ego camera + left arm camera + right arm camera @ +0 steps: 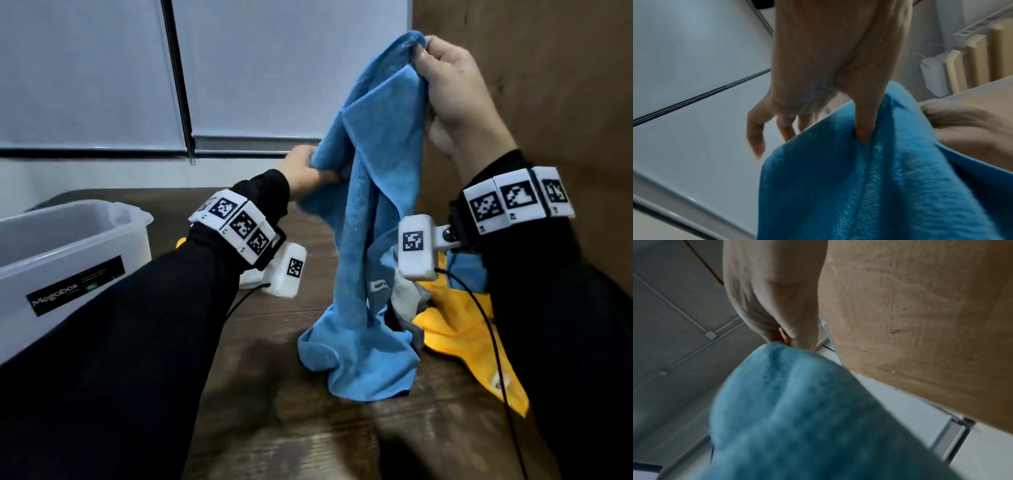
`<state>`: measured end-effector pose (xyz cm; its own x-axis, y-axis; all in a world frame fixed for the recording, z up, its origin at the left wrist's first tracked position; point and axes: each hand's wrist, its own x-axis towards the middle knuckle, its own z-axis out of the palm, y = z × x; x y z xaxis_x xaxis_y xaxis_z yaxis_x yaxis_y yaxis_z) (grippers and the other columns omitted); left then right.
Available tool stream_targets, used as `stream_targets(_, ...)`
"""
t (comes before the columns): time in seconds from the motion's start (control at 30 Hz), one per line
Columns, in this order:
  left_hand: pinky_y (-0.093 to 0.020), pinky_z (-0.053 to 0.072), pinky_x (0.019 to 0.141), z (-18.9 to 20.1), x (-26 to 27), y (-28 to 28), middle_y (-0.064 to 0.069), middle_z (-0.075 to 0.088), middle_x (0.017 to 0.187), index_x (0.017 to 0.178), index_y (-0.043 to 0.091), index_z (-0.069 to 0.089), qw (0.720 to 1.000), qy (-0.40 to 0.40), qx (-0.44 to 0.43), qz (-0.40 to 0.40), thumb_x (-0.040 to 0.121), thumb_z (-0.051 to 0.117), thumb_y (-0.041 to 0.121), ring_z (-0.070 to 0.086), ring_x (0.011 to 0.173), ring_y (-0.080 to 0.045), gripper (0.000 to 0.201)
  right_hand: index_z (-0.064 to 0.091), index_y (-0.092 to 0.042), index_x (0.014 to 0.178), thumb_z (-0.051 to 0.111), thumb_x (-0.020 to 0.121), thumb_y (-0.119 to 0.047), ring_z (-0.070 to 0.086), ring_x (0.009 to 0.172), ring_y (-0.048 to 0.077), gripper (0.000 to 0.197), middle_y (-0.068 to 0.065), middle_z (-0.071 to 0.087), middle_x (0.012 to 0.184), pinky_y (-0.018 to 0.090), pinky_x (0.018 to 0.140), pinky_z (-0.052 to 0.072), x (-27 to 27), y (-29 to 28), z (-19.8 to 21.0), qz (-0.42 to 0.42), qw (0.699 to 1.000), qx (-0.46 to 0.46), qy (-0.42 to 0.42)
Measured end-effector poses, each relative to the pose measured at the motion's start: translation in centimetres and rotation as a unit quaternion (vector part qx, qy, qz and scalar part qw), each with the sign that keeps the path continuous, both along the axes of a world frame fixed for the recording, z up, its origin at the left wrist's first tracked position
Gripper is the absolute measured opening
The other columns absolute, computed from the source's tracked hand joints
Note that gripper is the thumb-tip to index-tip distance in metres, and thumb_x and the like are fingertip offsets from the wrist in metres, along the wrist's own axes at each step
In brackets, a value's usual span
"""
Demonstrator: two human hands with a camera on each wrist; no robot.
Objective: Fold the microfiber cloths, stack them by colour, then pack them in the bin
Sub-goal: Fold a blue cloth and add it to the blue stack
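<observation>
Right hand [455, 89] pinched the blue cloth [373, 192] at its top corner; left hand [301, 171] gripped a side edge. Its lower end trailed on the bench [274, 359], likely to snag the yellow cloth [469, 335] when lifted.

The blue microfiber cloth [373, 192] hangs unfolded from my two hands, its lower end crumpled on the dark wooden worktop [274, 394]. A yellow microfiber cloth [459, 335] lies flat beside it. The translucent plastic bin [61, 246] stands at the left.
</observation>
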<state>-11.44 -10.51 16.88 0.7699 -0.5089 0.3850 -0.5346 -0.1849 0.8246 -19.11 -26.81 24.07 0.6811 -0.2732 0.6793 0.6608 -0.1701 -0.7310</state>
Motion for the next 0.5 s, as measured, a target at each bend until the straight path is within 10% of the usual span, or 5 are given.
stream_targets(0.13,-0.033,0.055,0.08,-1.2,0.4,3.0,-0.004,0.066,0.088,0.084,0.019,0.061,0.993,0.07,-0.098,0.004,0.075,0.067,0.019,0.064,0.076,-0.014,0.01,0.057,-0.008,0.082,0.047,0.1,-0.011,0.064,0.059,0.012,0.021,0.0,0.068,0.066,0.026,0.059,0.052,0.7,1.6,-1.8,0.02,0.999,0.041,0.011)
stream_targets(0.23,-0.018,0.054,0.065,-1.4,0.6,5.1,0.008,0.068,0.071,0.083,0.019,0.056,0.986,0.084,-0.14,0.01,0.093,0.047,0.001,0.064,0.062,-0.001,0.023,0.058,-0.005,0.08,0.058,0.094,-0.023,0.061,0.065,0.019,0.022,0.008,0.065,0.069,0.029,0.062,0.05,2.6,2.3,-5.2,-0.01,0.997,0.023,0.066)
stream_targets(0.4,-0.049,0.052,0.087,-2.3,1.5,8.3,-0.016,0.064,0.091,0.081,0.014,0.062,0.977,0.09,-0.169,0.091,0.085,0.044,0.003,0.062,0.088,-0.027,0.021,0.052,-0.012,0.066,0.059,0.095,-0.022,0.048,0.046,0.007,0.031,0.0,0.053,0.055,0.02,0.046,0.037,4.7,3.3,-12.0,-0.039,0.976,-0.034,0.211)
stream_targets(0.5,-0.031,0.053,0.073,-3.6,1.6,10.2,-0.012,0.061,0.083,0.08,0.013,0.058,0.971,0.085,-0.192,0.114,0.089,0.037,-0.002,0.062,0.071,-0.017,0.027,0.067,-0.004,0.087,0.06,0.093,-0.023,0.051,0.053,0.008,0.02,0.005,0.058,0.069,0.025,0.054,0.04,4.8,3.6,-15.9,0.081,0.907,-0.203,0.36)
